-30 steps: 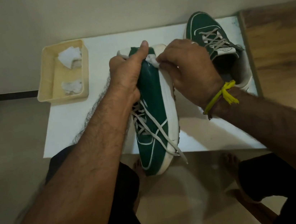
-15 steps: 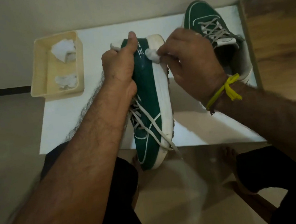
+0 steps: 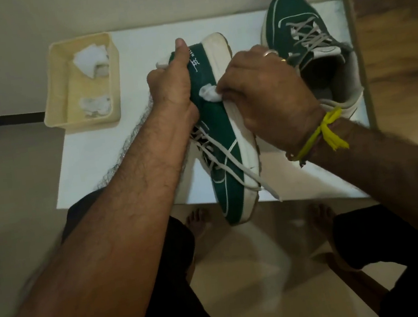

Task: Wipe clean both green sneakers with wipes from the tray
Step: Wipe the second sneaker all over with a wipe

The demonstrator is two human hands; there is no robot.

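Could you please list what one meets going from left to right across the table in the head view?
Tray → left hand → held sneaker → right hand → second sneaker.

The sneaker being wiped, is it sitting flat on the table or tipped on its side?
Tipped on its side: the held sneaker shows its green flank upward, sole edge facing right, gripped by the left hand.

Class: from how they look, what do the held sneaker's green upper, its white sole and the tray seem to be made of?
Held sneaker, green upper: probably suede or brushed fabric, matte with no shine. Its white sole: likely rubber, smooth, slightly scuffed. Tray: seemingly moulded plastic, cream, with thin rigid walls and rounded corners.
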